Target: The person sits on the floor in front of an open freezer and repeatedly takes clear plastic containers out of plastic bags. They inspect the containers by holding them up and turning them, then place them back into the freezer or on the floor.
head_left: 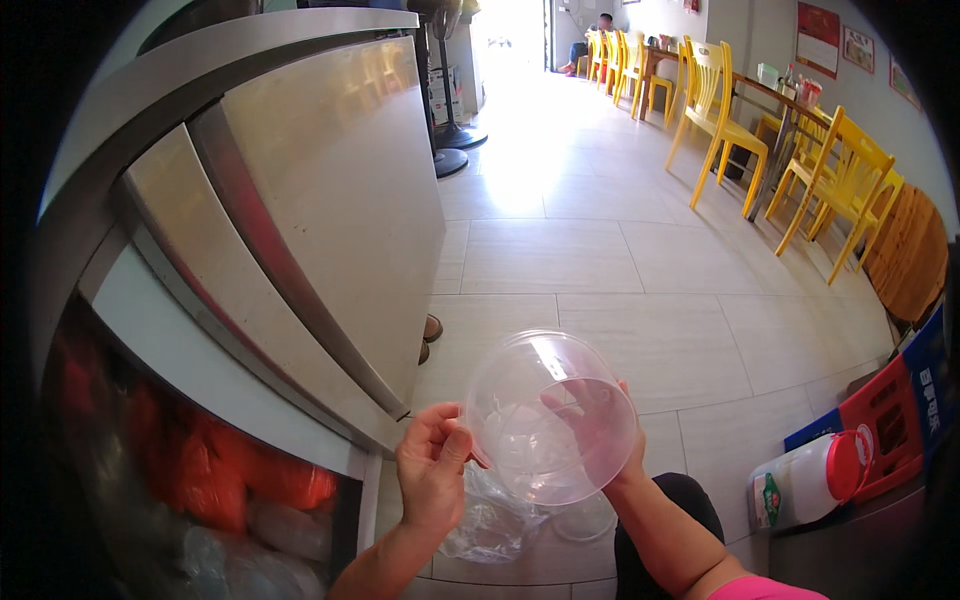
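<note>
A round, see-through plastic bowl (520, 455) is held up in front of me, tilted. Its left edge sits at the bent fingers and thumb of my left hand (432, 475). Around its right side wraps my right hand (628, 452); its fingers show blurrily through the clear wall. Nothing can be made out inside the bowl. On the floor beneath lies a crumpled clear plastic bag (490, 525), and beside it is another round clear plastic piece (585, 520), partly hidden by the bowl.
At left, an opened steel cabinet (330, 190) shows orange bags (225, 470) inside. A white jug with red lid (805, 483) stands by a red and blue crate (890, 420) at right. Yellow chairs (720, 120) line the far right; someone's shoes (430, 330) show behind the cabinet.
</note>
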A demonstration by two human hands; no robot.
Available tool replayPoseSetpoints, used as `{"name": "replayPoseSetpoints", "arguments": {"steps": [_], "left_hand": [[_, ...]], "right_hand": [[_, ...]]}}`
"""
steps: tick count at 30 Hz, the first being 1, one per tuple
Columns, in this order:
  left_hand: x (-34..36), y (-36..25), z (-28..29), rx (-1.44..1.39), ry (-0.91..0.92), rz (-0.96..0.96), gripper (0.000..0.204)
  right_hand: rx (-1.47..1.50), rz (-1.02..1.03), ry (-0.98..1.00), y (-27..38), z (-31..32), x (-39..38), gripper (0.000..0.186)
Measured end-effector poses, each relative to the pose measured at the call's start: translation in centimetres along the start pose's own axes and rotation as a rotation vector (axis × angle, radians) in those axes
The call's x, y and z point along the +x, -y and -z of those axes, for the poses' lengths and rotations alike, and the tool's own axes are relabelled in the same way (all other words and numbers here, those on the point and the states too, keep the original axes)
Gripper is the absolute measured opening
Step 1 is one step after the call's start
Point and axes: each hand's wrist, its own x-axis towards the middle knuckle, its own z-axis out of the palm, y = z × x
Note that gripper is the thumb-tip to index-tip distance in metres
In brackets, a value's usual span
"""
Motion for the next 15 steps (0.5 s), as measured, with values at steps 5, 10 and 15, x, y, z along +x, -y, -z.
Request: {"name": "replayPoseSetpoints", "arguments": {"steps": [5,10,15], "left_hand": [[-0.3,0.0,0.0,0.13,0.015,-0.03,0.028],[-0.1,-0.1,-0.3,0.106,-0.001,-0.06,0.03],[0.1,0.1,0.0,0.079,-0.056,0.006,0.029]], "right_hand": [[-0.074,0.099,-0.054,0.4,-1.6,0.1,0.052],[-0.159,0.071,-0.07,0.8,-2.5,0.2,0.054],[-0.153,0.052,-0.058,0.7,-2.5,0.3,0.058]]}}
